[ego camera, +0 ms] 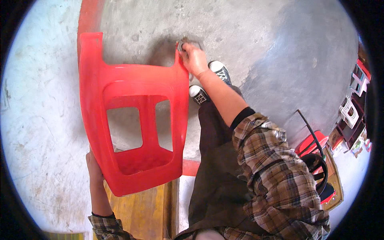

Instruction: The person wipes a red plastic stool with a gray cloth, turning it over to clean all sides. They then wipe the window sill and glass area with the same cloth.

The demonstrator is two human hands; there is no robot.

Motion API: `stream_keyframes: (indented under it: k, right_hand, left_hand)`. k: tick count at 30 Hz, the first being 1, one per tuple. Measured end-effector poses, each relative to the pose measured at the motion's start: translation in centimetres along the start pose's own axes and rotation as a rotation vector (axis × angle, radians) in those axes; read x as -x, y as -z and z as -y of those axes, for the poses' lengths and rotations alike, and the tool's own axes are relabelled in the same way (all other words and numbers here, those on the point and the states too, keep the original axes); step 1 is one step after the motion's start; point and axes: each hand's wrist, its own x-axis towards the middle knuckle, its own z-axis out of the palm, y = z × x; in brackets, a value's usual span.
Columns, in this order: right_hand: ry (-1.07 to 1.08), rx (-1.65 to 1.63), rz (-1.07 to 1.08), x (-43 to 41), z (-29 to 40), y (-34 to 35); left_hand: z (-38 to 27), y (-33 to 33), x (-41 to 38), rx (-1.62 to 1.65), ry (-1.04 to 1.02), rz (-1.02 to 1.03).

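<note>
A red plastic stool (pixel 144 76) is held in front of me, tipped on its side with its legs pointing away. My left hand (pixel 94 168) grips the stool's side near the seat end, and its fingers are partly hidden behind the plastic. At the end of the near right leg, my right hand (pixel 194 60) presses a grey cloth (pixel 196 45) against the leg tip. The cloth is bunched and slightly blurred. Through the stool's openings the grey floor shows.
A pale, scuffed wall (pixel 39 120) runs along the left, with a red painted band (pixel 88 18) at its foot. Below the stool is a wooden tabletop (pixel 138 213). My black-and-white shoes (pixel 220 70) stand on the concrete floor (pixel 270 60). Another wooden table (pixel 334 183) is at right.
</note>
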Motion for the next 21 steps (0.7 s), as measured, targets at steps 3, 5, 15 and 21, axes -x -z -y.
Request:
stream_keyframes:
  k: [3,5,15,21]
  right_hand:
    - [-0.177,0.133,0.045,-1.0,0.7,0.0]
    - [-0.306,0.255,0.067,-1.2,-1.1,-0.6]
    - [-0.483,-0.179,0.015,0.7,0.8,6.4]
    - [-0.129,-0.081,0.124,0.3,1.6,1.9]
  left_hand:
    - [0.3,-0.9,0.9,0.014,0.013,-0.02]
    - [-0.4,-1.7,1.3,-0.097,0.021,-0.079]
    - [-0.4,-1.0,1.6,0.024,0.034,-0.117]
    - [0.0,0.0,0.7,-0.035,0.037,-0.025]
